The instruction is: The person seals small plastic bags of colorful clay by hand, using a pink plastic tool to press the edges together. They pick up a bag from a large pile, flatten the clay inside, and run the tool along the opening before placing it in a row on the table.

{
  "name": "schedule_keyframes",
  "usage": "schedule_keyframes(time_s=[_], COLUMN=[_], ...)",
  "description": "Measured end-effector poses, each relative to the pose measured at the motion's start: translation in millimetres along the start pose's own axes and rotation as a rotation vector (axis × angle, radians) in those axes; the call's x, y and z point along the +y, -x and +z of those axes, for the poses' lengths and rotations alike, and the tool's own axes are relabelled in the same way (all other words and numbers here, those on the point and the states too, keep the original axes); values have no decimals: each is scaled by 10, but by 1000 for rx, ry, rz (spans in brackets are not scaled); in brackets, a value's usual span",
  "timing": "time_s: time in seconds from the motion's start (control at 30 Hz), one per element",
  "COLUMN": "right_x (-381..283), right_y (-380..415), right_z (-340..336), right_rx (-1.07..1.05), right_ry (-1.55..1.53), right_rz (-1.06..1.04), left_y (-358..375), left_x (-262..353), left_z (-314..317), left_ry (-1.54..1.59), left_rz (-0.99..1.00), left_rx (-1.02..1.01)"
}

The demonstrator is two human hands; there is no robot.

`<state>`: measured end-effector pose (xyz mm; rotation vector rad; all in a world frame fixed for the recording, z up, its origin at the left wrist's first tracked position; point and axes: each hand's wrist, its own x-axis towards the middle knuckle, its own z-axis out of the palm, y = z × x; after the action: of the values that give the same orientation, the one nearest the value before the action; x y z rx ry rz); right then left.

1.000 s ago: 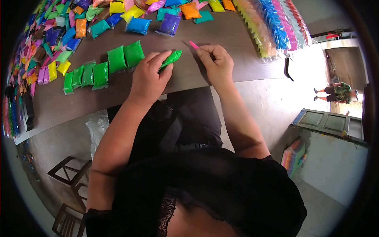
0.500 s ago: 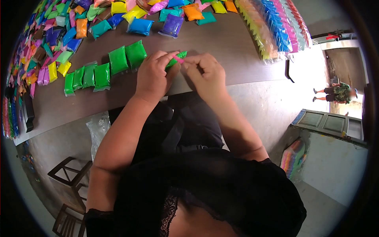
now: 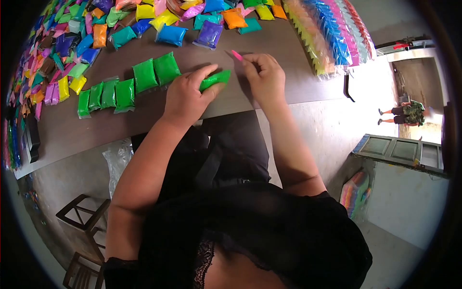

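My left hand (image 3: 188, 94) grips a small green packet (image 3: 215, 80) between thumb and fingers, just above the table edge. Part of that packet is hidden by the fingers. To the right, apart from it, my right hand (image 3: 265, 77) is closed on a small pink stick-like tool (image 3: 237, 55) whose thin tip points up and left. What kind of tool it is, I cannot make out. Left of my left hand lies a row of several green packets in clear wrap, among them a larger green packet (image 3: 166, 68) and a smaller green packet (image 3: 125, 93).
Piles of colourful packets, with a purple packet (image 3: 209, 34) and a blue packet (image 3: 171, 35) nearest, cover the back and left of the brown table (image 3: 202, 53). Rows of bagged coloured packs (image 3: 332, 36) stand at the back right. Wooden chairs (image 3: 83, 212) stand lower left; a person (image 3: 409, 113) is far right.
My hands have come apart. The right hand has moved right and slightly up with the pink tool, away from the green packet, which stays in my left hand.
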<state>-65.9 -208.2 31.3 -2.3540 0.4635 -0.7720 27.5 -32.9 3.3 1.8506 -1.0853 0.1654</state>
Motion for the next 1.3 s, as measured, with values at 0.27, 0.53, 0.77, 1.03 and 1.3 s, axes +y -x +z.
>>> schedule_keyframes(time_s=[0.27, 0.53, 0.77, 1.03, 1.3], right_x=[86, 65, 81, 72, 222], right_y=[130, 138, 155, 149, 184], right_z=[59, 68, 68, 50, 99], right_rx=[78, 99, 101, 80, 187], right_ry=[-165, -187, -234, -225, -380], right_rz=[156, 139, 154, 118, 268], left_y=[-182, 243, 147, 309, 172], left_x=[182, 363, 353, 385, 163], left_z=[-203, 73, -33, -67, -193], left_ry=[-456, -407, -347, -450, -225], left_rz=[139, 44, 39, 138, 125], left_rx=[-60, -358, -412, -391, -82])
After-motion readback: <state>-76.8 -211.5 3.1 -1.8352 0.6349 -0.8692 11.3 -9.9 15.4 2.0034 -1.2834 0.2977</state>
